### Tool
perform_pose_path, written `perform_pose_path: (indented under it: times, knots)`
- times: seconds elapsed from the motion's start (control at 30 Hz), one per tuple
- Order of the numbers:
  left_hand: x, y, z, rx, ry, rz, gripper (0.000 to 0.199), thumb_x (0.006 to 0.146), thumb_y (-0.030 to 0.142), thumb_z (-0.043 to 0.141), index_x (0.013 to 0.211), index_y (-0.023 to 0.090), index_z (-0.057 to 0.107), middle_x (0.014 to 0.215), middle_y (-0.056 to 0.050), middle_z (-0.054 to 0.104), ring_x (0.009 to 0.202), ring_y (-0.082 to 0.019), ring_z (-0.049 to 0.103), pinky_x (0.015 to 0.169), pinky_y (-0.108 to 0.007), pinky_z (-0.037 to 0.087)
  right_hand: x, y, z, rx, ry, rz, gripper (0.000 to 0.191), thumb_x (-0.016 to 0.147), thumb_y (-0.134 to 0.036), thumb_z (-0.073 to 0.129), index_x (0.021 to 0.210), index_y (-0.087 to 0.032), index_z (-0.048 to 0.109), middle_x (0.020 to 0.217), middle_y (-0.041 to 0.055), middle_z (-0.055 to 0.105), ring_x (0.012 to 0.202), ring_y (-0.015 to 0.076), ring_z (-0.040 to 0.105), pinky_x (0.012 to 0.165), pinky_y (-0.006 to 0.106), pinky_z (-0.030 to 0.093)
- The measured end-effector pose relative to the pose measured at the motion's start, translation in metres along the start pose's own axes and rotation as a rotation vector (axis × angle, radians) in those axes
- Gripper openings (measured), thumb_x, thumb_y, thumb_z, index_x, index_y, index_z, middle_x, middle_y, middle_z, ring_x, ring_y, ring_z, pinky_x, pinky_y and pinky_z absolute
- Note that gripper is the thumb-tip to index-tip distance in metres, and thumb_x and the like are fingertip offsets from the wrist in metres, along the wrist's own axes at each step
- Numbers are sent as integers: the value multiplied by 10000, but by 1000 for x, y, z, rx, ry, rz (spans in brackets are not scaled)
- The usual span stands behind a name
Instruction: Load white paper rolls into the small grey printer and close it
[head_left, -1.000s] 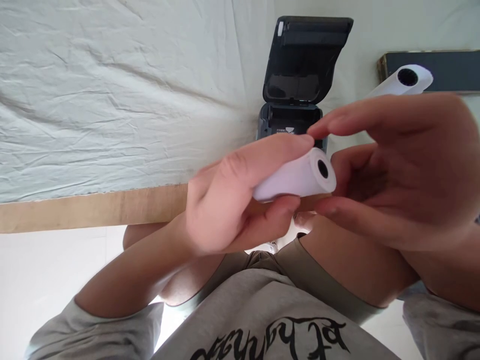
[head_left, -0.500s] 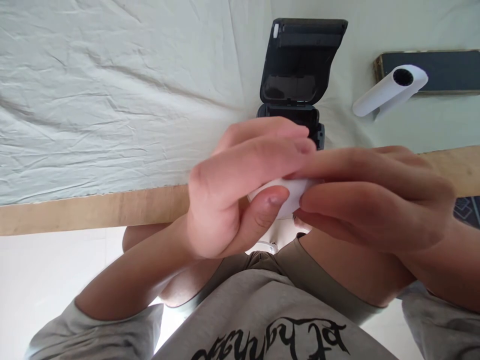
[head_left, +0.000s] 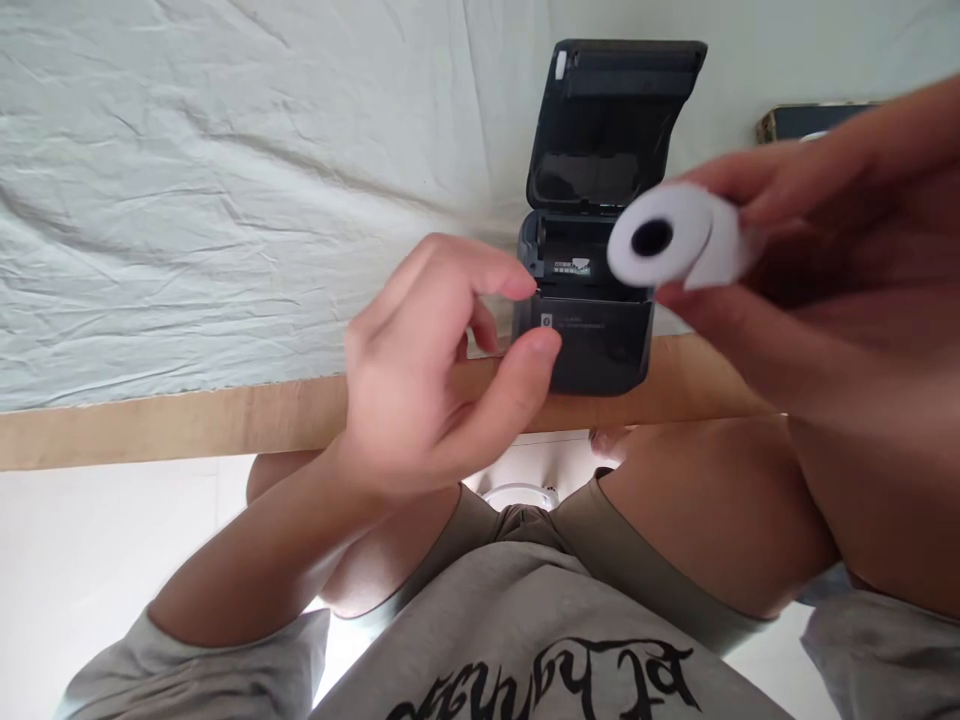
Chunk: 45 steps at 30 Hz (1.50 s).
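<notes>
Hands, two, bare. Left hand (head_left: 427, 380): partly open, holding nothing, wrist bent slightly, fingers curled, forefinger and thumb parted; tips over the left side of the portable label printer (head_left: 596, 350), contact uncertain. Right hand (head_left: 840, 260): raised at right, somewhat blurred, closed around the white paper roll (head_left: 697, 235), fingers above, thumb below, the roll's dark core facing left; a loose paper end shows. Printer: lid hinged up, roll compartment exposed, near the wooden edge of the cloth-covered bench (head_left: 187, 425). Smartphone (head_left: 806, 122): beyond the right hand, partly hidden.
</notes>
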<state>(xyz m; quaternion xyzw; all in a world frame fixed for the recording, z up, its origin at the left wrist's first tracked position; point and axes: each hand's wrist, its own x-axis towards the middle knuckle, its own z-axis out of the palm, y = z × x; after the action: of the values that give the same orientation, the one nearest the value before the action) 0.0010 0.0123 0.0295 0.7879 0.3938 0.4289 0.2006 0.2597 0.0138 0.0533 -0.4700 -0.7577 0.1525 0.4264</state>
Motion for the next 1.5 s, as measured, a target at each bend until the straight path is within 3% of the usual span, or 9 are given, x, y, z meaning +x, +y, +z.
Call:
perform_pose_path:
  times: [0.13,0.23,0.3,0.43,0.67,0.93,1.27,1.4,1.5]
  knots:
    - [4,-7,2,109,-199,9,417,1083,473,762,1431,303,609,1472,-90,730,1390,-291,758,1063,-453,723,21,18,2,10,45,123,271,824,-173,882,903,-180,623,1067,29,791,933,109,774,495,182,436]
    - [-1,-10,3,161,-403,-102,924,919,651,954,1662,338,502,1775,-151,532,1592,-420,648,1169,-562,703,30,22,7,25,4,183,251,801,-190,895,926,-178,678,1066,4,793,851,68,710,495,148,457]
    - [-2,-10,4,191,-468,-141,1022,859,641,1022,1685,357,490,1841,-171,468,1642,-456,602,1241,-599,660,32,23,11,50,-5,181,264,784,-192,903,928,-173,682,1030,-2,779,803,46,656,486,130,441]
    - [1,-6,5,215,-472,-144,818,932,447,995,1611,344,552,1819,-161,520,1605,-420,645,1269,-565,637,33,24,17,18,-29,169,258,822,-236,874,929,-178,646,960,2,725,777,46,610,481,131,415]
    - [6,-2,5,197,-440,-148,670,934,414,992,1503,345,646,1752,-104,607,1500,-372,726,1208,-503,673,37,30,21,53,-24,222,265,770,-158,819,895,-171,586,1015,4,761,875,62,681,511,125,430]
    - [3,3,8,231,-343,-97,585,932,602,985,1409,355,754,1673,-92,692,1405,-347,792,1096,-442,715,41,25,15,103,-81,194,286,801,-168,831,860,-165,551,1021,16,775,1004,96,765,513,113,421]
    - [4,4,9,237,-377,-104,554,918,718,947,1321,387,761,1582,-54,761,1223,-351,846,967,-473,733,41,38,8,-32,-274,171,145,858,-198,817,974,-202,731,883,-41,738,583,-14,488,465,129,330]
    - [2,2,8,233,-385,-87,604,924,691,960,1383,369,734,1645,-65,730,1294,-347,835,1016,-450,725,42,33,7,-65,-233,178,180,822,-183,876,969,-219,778,756,-55,679,522,-14,435,435,160,278]
    - [1,0,8,223,-399,-79,633,925,643,978,1422,346,722,1676,-93,706,1366,-359,811,1074,-458,717,38,30,9,-44,-194,215,96,818,-179,872,879,-195,799,886,-41,791,490,-31,397,423,178,255]
